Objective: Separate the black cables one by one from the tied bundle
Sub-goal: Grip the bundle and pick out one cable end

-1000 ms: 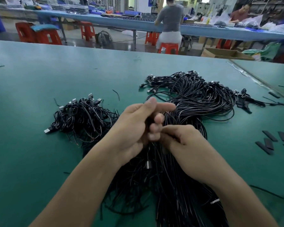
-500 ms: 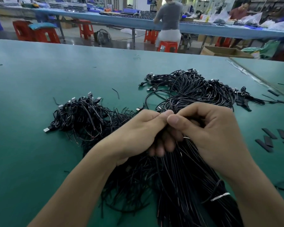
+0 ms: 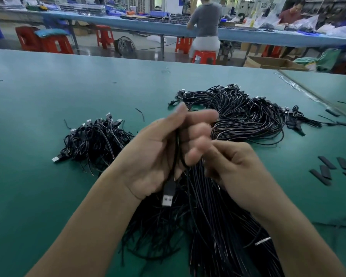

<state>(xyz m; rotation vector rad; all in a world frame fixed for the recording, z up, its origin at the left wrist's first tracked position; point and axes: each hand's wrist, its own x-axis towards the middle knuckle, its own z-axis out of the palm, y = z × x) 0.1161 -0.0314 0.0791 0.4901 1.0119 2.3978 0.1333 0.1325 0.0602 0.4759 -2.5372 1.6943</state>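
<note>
Head view, green table (image 3: 32, 196). Left of the tied bundle (image 3: 214, 232): a loose pile of black cables (image 3: 96, 140), lying apart from it, plugs pointing several ways. Just left of the bundle's middle, raised above it: the left hand (image 3: 154, 156), palm turned inward, fingers curled round a single black cable (image 3: 175, 156); the fingertips are blurred. The cable runs down through the palm, and its USB plug (image 3: 166, 198) hangs below the heel of the hand, metal end downward. The bundle itself runs away from the viewer and fans out at its far end; a white tie (image 3: 263, 240) shows on its near right side. Directly over the bundle: the right hand (image 3: 236, 170), back to the camera, fingers curled under toward the left fingertips; whether they hold any strand cannot be told. Right of the bundle: several short black strips (image 3: 326, 170), flat on the table.
</note>
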